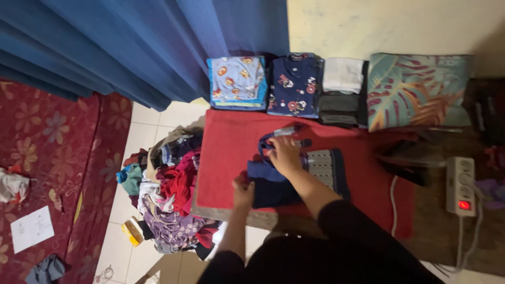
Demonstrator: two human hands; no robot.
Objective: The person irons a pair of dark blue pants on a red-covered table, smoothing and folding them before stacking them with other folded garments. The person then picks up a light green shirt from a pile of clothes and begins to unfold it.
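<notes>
The left hand is closed on the near left edge of a dark navy knitted garment with a grey patterned band. The right hand lies flat, fingers spread, pressing on the garment's far left part; it grips nothing that can be seen.

The garment lies on a red cloth pad covering a low board, near the pad's middle and towards its front. Its long axis runs left to right across the pad, the grey band end pointing right and the bunched navy end pointing left. Which end is collar or hem cannot be told.

Risk, as judged: the left edge sits close to the pad's front, so a pull towards the person could drag fabric off onto the floor tiles. An iron-like dark shape rests at the right of the pad, with a white cable running to a white power strip with a lit red switch; a sweep of the garment rightwards could snag either.

Left of the pad lies a mixed heap of unfolded clothes. Farthest off, a folded light blue printed shirt, a folded navy printed shirt and a leaf-patterned cushion line the wall.
</notes>
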